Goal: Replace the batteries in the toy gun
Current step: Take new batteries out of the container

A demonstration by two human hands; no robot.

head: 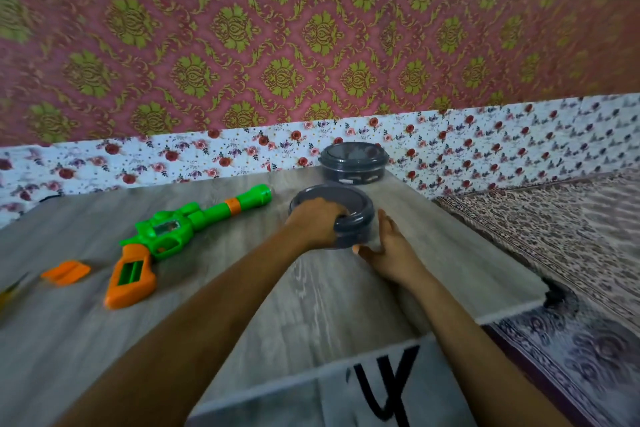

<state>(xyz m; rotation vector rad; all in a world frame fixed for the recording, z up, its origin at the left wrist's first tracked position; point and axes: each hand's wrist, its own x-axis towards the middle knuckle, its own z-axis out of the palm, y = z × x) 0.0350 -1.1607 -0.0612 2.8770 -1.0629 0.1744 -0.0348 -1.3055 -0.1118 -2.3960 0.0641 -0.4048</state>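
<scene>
Presently both hands are on the near dark container (pixel 349 218), mid-table. Noted: my left hand (pixel 313 224) grips it from above, fingers curled over the lid's edge. Noted: my right hand (pixel 393 248) lies against its right side, fingers straight, thumb tip touching the wall low down. Well to the left the toy gun (pixel 180 227) lies flat on the grey table (pixel 311 295), grip compartment uncovered. Near the grip lies the orange battery cover (pixel 65 272). Behind, by the wall, stands a second dark container (pixel 353 163).
</scene>
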